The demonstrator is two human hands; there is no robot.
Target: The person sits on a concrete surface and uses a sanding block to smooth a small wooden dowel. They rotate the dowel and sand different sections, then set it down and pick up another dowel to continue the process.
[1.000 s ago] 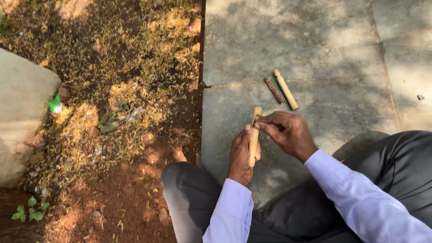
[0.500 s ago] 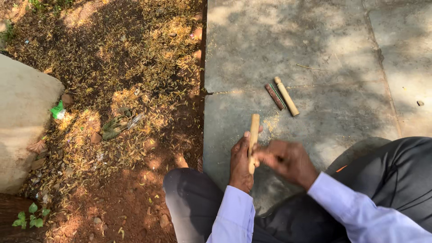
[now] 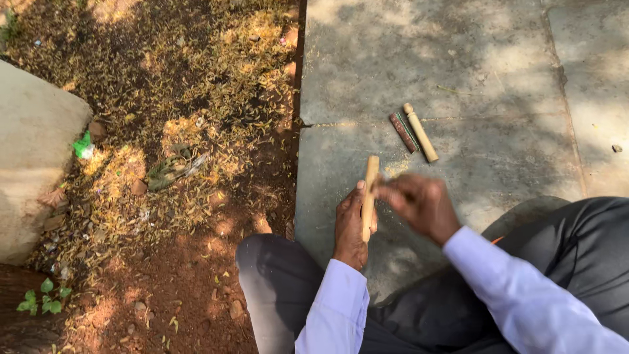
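My left hand (image 3: 349,225) grips a short pale wooden stick (image 3: 370,190) and holds it upright above a grey stone slab (image 3: 472,59). My right hand (image 3: 419,204), blurred by motion, is closed against the stick's upper right side; what it holds, if anything, is hidden. On the slab beyond lie a second pale wooden stick (image 3: 420,132) and a thin dark tool (image 3: 403,132) side by side. Pale shavings dust the slab near the held stick.
I sit with dark-trousered legs (image 3: 275,288) at the slab's edge. Left of the slab is red soil covered in dry leaves (image 3: 164,131). A large pale stone (image 3: 33,151) stands at the far left, with a green scrap (image 3: 83,146) beside it.
My right hand has slid down and back up along the stick. The view has shifted slightly; the left hand keeps its grip.
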